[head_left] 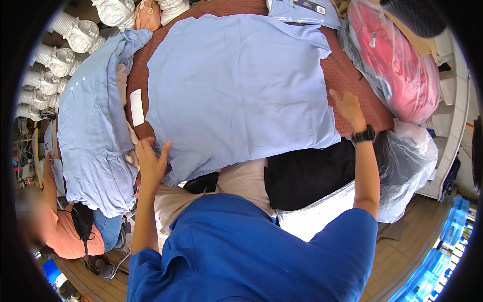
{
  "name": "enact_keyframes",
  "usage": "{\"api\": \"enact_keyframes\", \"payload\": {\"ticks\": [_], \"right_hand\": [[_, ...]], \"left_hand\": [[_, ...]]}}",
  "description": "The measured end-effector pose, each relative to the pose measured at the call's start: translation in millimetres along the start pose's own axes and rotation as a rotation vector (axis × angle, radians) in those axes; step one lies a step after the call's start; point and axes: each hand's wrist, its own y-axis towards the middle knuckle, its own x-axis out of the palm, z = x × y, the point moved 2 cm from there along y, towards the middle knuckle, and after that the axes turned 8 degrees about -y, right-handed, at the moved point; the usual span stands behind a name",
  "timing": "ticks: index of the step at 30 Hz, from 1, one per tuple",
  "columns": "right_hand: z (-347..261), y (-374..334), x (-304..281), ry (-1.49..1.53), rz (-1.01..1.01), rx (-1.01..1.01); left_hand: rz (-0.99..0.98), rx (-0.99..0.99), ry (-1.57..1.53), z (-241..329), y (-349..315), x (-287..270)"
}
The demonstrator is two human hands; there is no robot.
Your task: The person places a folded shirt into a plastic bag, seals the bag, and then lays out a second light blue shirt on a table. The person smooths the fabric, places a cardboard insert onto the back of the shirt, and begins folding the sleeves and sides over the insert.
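A light blue shirt (241, 85) lies spread out, slightly wrinkled, over a brown quilted cover (347, 75) in front of me. My left hand (152, 160) is at the shirt's near left corner, thumb and fingers apart; whether it touches the cloth I cannot tell. Beside the right edge of the shirt is my right hand (349, 108), fingers spread and nothing in it. A dark watch (363, 135) is on that wrist. Between the spread shirt and the pile of light blue shirts (95, 126) at the left lies a white card strip (137, 107).
A packaged blue shirt (302, 12) lies at the far edge. Red goods in a clear plastic bag (392, 60) stand at the right, with another clear bag (407, 168) nearer. Black cloth (309, 173) lies close to me. White ornate pillars (83, 35) and a person (75, 231) are at the left.
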Motion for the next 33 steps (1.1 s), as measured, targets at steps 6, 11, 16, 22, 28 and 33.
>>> {"api": "enact_keyframes", "payload": {"ticks": [6,11,16,22,28,33], "right_hand": [[-9,-81,40,0.097,0.025,-0.122],[-30,-90,49,0.909,0.054,-0.104],[-27,-106,43,0.981,0.056,0.043],[41,-100,61,0.493,0.096,0.207],[-5,-29,28,-0.204,0.401,0.043],[-128,81,21,0.013,0.435,-0.415]], "left_hand": [[-0.019,0.105,-0.169,-10,-4,13],[0.064,-0.113,-0.413,-26,-6,-4],[0.024,-0.065,-0.44,-28,-15,-39],[-0.498,-0.509,-0.384,4,-53,-69],[-0.003,-0.029,-0.519,-21,80,-48],[0.004,0.064,-0.405,-80,244,27]]}}
